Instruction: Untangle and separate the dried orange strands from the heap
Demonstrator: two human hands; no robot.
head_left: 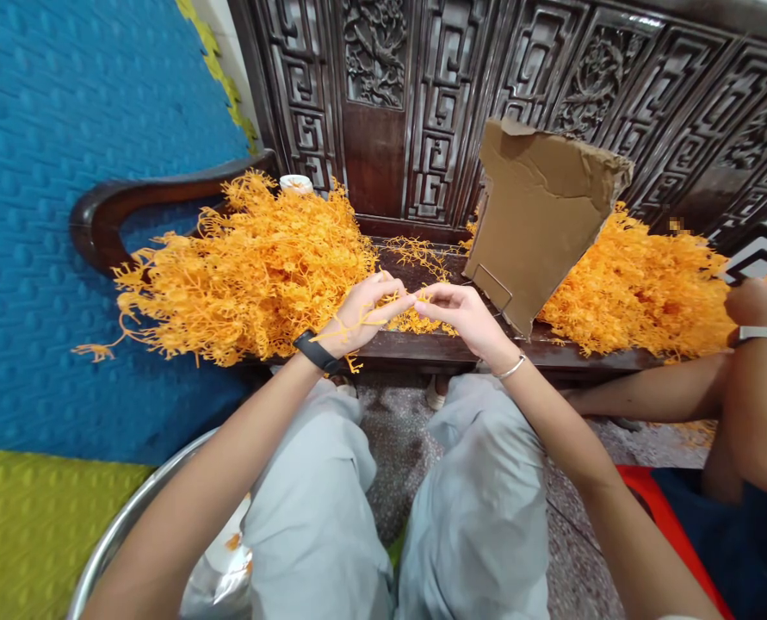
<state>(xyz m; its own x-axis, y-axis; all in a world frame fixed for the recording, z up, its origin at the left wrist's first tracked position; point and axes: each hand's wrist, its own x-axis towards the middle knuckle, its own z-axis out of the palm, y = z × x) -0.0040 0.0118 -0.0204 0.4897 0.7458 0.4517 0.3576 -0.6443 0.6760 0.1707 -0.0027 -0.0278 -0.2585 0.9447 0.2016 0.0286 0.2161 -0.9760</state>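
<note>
My left hand [371, 312], with a black band at the wrist, pinches an orange branching plastic sprig [344, 330] whose thin strands lie across the palm and wrist. Fingertips of my right hand [457, 312] meet those of the left, closed on the sprig's other end; a thin bracelet circles that wrist. Just beyond the left hand rises a large heap of orange sprigs [247, 275] on a dark wooden bench [415, 346]. Loose orange pieces [422, 255] lie on the seat behind both hands.
An upright cardboard sheet [538, 224] separates a second orange heap [641, 284] at right. Beside it, another person's arms [667, 392] reach in. A white roll [296, 183] sits behind the left heap. A metal basin [144, 482] stands at lower left, near the blue mat [92, 112].
</note>
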